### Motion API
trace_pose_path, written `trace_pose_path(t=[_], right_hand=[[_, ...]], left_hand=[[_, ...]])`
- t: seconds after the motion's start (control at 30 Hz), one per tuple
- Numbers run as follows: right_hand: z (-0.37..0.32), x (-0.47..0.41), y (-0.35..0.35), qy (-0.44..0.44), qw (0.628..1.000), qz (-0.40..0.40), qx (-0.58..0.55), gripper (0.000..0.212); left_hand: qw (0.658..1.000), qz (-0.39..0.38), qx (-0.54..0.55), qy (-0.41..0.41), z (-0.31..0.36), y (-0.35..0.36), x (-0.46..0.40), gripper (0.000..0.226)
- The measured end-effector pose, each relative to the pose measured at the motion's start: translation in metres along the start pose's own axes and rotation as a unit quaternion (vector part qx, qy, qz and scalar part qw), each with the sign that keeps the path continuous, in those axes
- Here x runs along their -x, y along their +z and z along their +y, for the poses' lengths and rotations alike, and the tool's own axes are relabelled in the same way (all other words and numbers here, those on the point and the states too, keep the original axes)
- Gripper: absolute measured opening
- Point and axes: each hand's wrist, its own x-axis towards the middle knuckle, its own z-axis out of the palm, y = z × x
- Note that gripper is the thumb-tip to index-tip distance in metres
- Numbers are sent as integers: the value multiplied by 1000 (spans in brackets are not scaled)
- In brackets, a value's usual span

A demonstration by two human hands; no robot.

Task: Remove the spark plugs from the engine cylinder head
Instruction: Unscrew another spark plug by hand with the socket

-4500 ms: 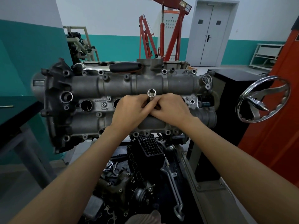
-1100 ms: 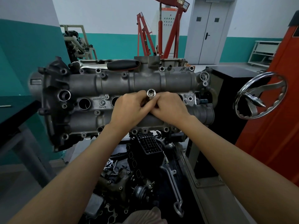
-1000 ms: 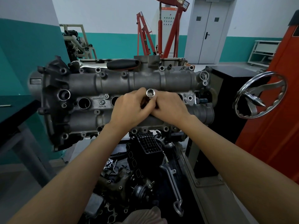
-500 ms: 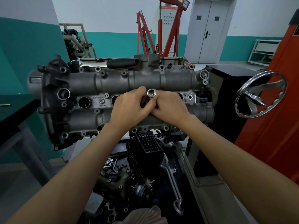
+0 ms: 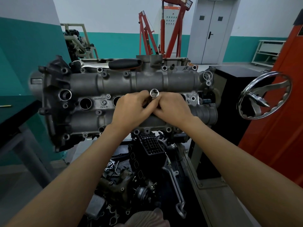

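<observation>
1. Cylinder head (image 5: 124,99) sits centre frame on a stand, long axis left to right, grey cast cover facing the camera.
2. Both hands meet at mid-cover, touching each other. Left hand (image 5: 131,108) and right hand (image 5: 172,107) each have fingers curled round a chrome socket (image 5: 154,93) standing in a plug well between them.
3. Socket's open end points up toward the camera; its lower part is hidden by the fingers (whether a spark plug is seated in it cannot be told).
4. Two open round plug wells (image 5: 85,103) show left of the hands, dark inside. A further opening is partly visible just right of the right hand.
5. Black-handled tool (image 5: 124,63) lies along the far top edge of the head.
6. Chrome handwheel (image 5: 264,95) stands to the right, by an orange panel (image 5: 278,128).
7. Loose black engine parts (image 5: 147,161) lie below the head, between the forearms.
8. Red engine hoist (image 5: 164,30) stands behind, near a grey double door (image 5: 211,28).
</observation>
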Motion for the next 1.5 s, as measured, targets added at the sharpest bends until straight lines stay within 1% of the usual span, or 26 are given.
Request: trace_pose_path(t=[0.1,0.2,0.23,0.37,0.53,0.67,0.8,0.83,0.97,1.03,1.1,1.2,1.3,1.37,1.43,1.5], right_hand=[[-1,1,-2,4,1000,4,-30,23],[0,2,-4,13,999,6,-49,26],[0,1,-4,18,999,2,-43,28],[-1,0,-2,25,999,-10,-20,32],[-1,2,-2,3,1000,7,-13,24],[-1,1,-1,-2,1000,7,-21,26],[-1,2,-1,12,999,18,-43,26],[-1,1,-1,16,999,14,-37,27],[1,-1,0,23,1000,0,-11,34],[1,0,1,14,1000,1,1,33],[2,0,1,2,1000,7,-1,28],[0,1,0,6,1000,5,-17,24],[-1,2,-2,18,999,13,-49,26],[0,1,-1,23,999,7,-37,26],[1,0,0,22,999,1,-23,28],[0,0,-1,25,999,4,-31,27]], left_hand=[[1000,-1,-6,3,2,0,1,39],[1000,5,-6,-7,2,0,1,33],[1000,10,-2,-11,2,1,1,34],[1000,9,0,-11,-1,1,-1,55],[1000,1,-4,3,1,0,0,56],[1000,3,1,9,2,-1,2,44],[1000,5,-5,-8,3,2,0,28],[1000,6,-4,-9,3,2,0,27],[1000,5,2,-16,-2,1,-1,50],[1000,5,0,-12,-1,1,-1,57],[1000,5,-1,-8,0,1,0,55],[1000,9,-2,0,3,1,1,42],[1000,6,6,-8,3,0,1,39],[1000,5,19,-11,2,0,0,44],[1000,-3,13,-11,1,-1,0,58],[1000,-7,5,-8,1,-1,-1,64]])
